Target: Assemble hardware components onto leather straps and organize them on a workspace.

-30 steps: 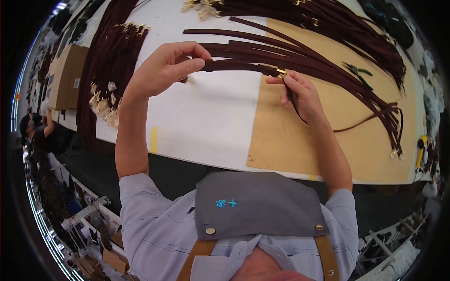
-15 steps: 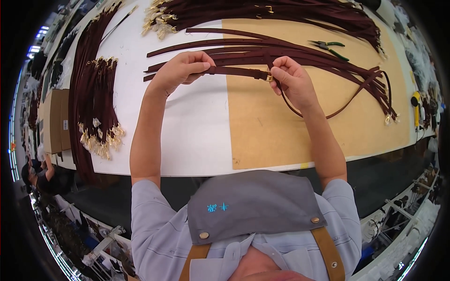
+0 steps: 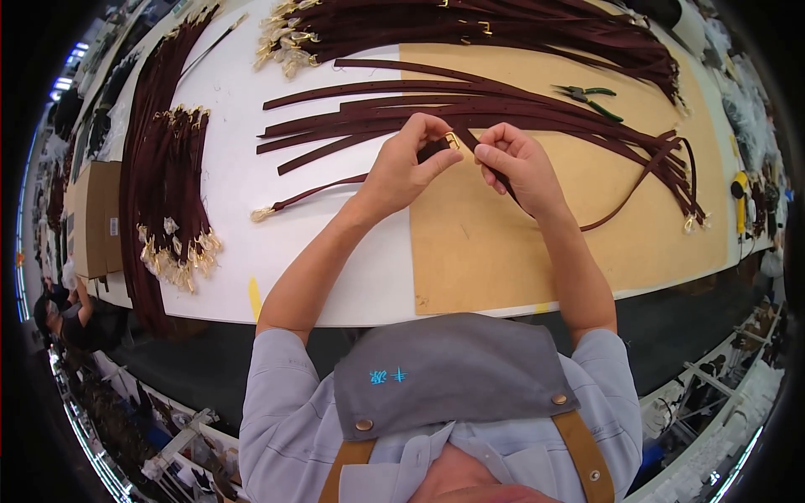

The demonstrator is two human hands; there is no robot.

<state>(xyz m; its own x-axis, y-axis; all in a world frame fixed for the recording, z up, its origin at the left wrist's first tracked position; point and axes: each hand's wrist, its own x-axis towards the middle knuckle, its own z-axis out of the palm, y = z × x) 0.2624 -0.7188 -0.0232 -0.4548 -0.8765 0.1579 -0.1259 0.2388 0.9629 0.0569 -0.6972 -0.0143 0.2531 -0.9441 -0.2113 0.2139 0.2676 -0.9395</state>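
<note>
My left hand [image 3: 407, 168] pinches a dark burgundy strap with a gold buckle [image 3: 453, 141]. The part of the strap [image 3: 319, 191] past that hand lies toward the left and ends in a wrapped gold clasp [image 3: 262, 215]. Close by on the right, my right hand [image 3: 521, 170] has thumb and fingers closed on another burgundy strap piece [image 3: 465, 136], whose tip reaches the buckle. Whether the tip passes through the buckle I cannot tell. From beneath the right hand a thin length of strap [image 3: 616, 216] curves off to the pile of straps [image 3: 537, 117] behind.
Green-handled pliers [image 3: 587, 96] lie at the right of the tan board [image 3: 503, 260]. A bundle of straps [image 3: 470, 33] crosses the back of the white table [image 3: 335, 268]. Clasped straps [image 3: 178, 176] and a cardboard box [image 3: 99, 218] are at left, a yellow tool [image 3: 740, 201] at right.
My left hand has moved right along the strap to the buckle. The strap's clasp end now shows on the table at left. My right hand has shifted slightly and lower, off the buckle.
</note>
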